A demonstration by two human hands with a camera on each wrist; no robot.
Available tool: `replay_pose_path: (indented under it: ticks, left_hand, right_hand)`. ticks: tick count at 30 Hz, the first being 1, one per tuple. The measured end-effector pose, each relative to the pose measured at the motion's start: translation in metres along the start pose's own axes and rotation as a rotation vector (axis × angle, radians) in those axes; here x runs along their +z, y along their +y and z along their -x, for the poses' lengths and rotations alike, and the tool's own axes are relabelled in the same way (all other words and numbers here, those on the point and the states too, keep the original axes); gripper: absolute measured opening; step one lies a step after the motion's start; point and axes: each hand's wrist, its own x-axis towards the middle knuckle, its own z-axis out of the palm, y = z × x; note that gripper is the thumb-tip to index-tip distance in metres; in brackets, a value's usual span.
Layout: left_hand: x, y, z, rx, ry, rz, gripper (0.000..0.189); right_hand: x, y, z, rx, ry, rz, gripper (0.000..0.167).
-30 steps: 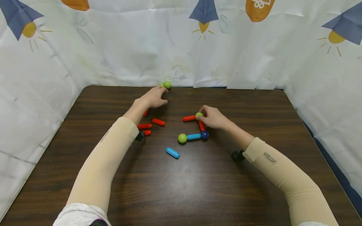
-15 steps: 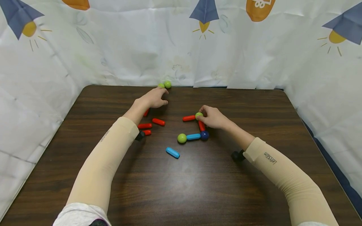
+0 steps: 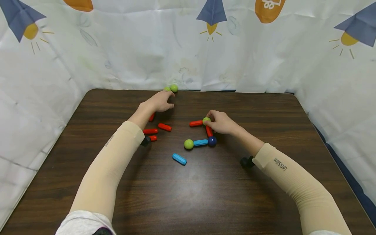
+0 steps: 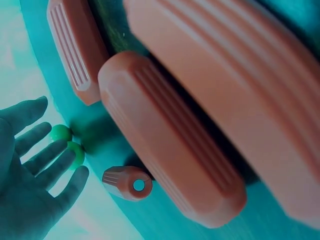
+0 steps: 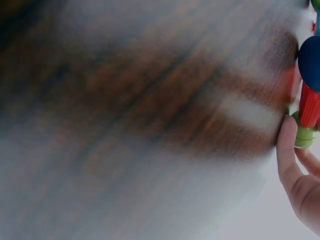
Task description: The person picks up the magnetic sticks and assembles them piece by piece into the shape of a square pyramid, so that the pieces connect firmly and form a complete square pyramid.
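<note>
My right hand (image 3: 222, 122) pinches a green ball (image 3: 207, 119) between thumb and fingers. That ball joins two red magnetic rods, one pointing left (image 3: 195, 123) and one running toward me (image 3: 209, 131) to a dark blue ball (image 3: 212, 141). From there a light blue rod (image 3: 201, 142) leads left to another green ball (image 3: 189, 144). Near the far table edge, my left hand (image 3: 158, 101) reaches out with fingers spread, close to two green balls (image 3: 174, 88). In the left wrist view those fingers (image 4: 35, 162) hold nothing and overlap the green balls (image 4: 61, 133).
Several loose red rods (image 3: 164, 127) lie beside and partly behind my left forearm. A single light blue rod (image 3: 179, 159) lies nearer me on the dark wooden table (image 3: 188, 199). White printed cloth (image 3: 141, 49) hangs behind the far edge and along the sides.
The joined rods and balls have shifted very slightly left under my right hand, which keeps its pinch. My left hand stays nearly still by the far green balls.
</note>
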Motion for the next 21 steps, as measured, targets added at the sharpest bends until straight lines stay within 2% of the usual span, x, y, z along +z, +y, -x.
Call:
replay_pose_path:
  ticks: [4,9,17,21]
  left_hand:
    - [0.0,0.0,0.0,-0.007,0.007,-0.005,0.054]
    - [0.0,-0.002,-0.003,-0.052,0.032,-0.014,0.057]
    - [-0.004,-0.01,-0.006,-0.097,0.122,-0.001,0.06]
    - [-0.007,-0.017,-0.006,-0.128,0.121,0.007,0.064]
  right_hand:
    - [0.0,0.001,0.0,-0.004,0.0,-0.004,0.032]
    - [0.0,0.001,0.001,-0.004,0.0,-0.005,0.032]
    - [0.0,0.001,0.001,-0.007,0.002,-0.003,0.032]
    - [0.0,0.001,0.001,-0.008,-0.001,-0.004,0.032]
